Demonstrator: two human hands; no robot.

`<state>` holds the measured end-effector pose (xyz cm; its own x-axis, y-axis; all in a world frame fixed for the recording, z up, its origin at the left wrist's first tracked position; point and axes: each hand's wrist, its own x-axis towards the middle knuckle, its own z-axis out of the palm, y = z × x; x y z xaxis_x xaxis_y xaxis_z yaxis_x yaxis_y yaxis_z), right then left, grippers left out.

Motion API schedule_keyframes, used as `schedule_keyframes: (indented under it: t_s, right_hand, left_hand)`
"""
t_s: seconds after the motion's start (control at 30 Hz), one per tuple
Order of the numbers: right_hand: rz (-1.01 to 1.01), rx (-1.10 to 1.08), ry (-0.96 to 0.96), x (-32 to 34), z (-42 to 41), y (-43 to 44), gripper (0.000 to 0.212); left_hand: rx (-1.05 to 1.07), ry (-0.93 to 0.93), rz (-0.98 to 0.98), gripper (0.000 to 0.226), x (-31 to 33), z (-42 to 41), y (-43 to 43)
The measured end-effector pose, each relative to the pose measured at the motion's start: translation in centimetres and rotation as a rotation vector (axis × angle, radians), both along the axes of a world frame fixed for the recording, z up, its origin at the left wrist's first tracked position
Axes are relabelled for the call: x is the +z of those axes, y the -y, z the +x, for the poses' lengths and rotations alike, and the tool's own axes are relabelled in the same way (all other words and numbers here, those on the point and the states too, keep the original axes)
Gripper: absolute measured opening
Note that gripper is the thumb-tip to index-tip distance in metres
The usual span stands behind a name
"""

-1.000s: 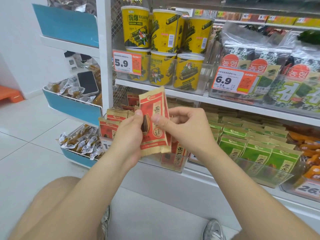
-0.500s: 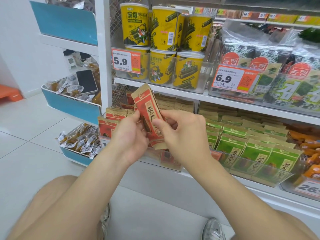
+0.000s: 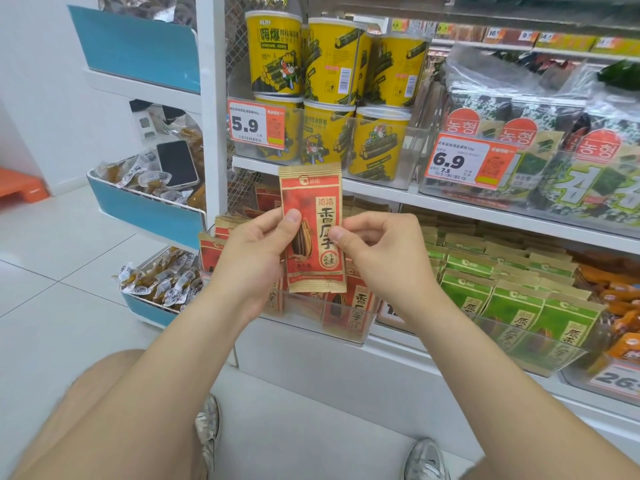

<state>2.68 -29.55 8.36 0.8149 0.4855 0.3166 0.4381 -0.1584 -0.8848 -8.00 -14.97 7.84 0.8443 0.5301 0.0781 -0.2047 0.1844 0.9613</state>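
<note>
A red and gold sunflower seed packet (image 3: 313, 202) stands upright in front of the lower shelf, its printed front facing me. My left hand (image 3: 249, 251) grips its left edge, thumb on the front. My right hand (image 3: 377, 251) pinches its right edge with thumb and fingers. Behind and below the packet, more red packets (image 3: 349, 306) of the same kind stand in a clear plastic bin (image 3: 346, 336) on the lower shelf.
Green seed packets (image 3: 502, 299) fill the bin to the right. Yellow seaweed-roll tubs (image 3: 329, 98) and seaweed bags (image 3: 554, 140) sit on the shelf above. Left, blue racks hold wrapped snacks (image 3: 156, 278) and a phone (image 3: 176, 162). My shoes (image 3: 207, 427) stand on the white tiled floor.
The packet has been turned from tilted and side-on to upright with its front facing me, and lifted slightly. Both hands have kept hold of it.
</note>
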Motion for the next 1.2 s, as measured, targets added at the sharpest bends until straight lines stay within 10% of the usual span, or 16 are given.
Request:
schedule_keyframes:
  t_s: [0.13, 0.37, 0.47, 0.67, 0.9, 1.2]
  right_hand:
    - [-0.028, 0.186, -0.009, 0.2, 0.2, 0.2, 0.037]
    - [-0.114, 0.029, 0.266, -1.1, 1.6, -0.5, 0.024]
    - [-0.282, 0.089, 0.306, -2.0, 1.6, -1.2, 0.025]
    - [-0.538, 0.069, 0.420, -3.2, 1.4, -2.6, 0.022]
    - [-0.422, -0.064, 0.254, -2.8, 2.8, -2.7, 0.037]
    - [-0.825, 0.091, 0.410, -3.0, 3.2, -2.4, 0.048]
  left_hand:
    - [0.023, -0.059, 0.232, 0.021, 0.3, -0.1, -1.3]
    - [0.220, -0.283, 1.057, 0.032, -1.0, 1.2, -3.8]
    - [0.094, -0.405, 1.155, 0.056, -1.6, 1.5, -4.9]
    - [0.036, -0.548, 1.305, 0.038, -2.1, 2.4, -6.6]
    - [0.058, -0.598, 1.396, 0.036, -1.7, 3.0, -6.9]
    - [-0.176, -0.491, 1.341, 0.063, -0.6, 3.6, -6.5]
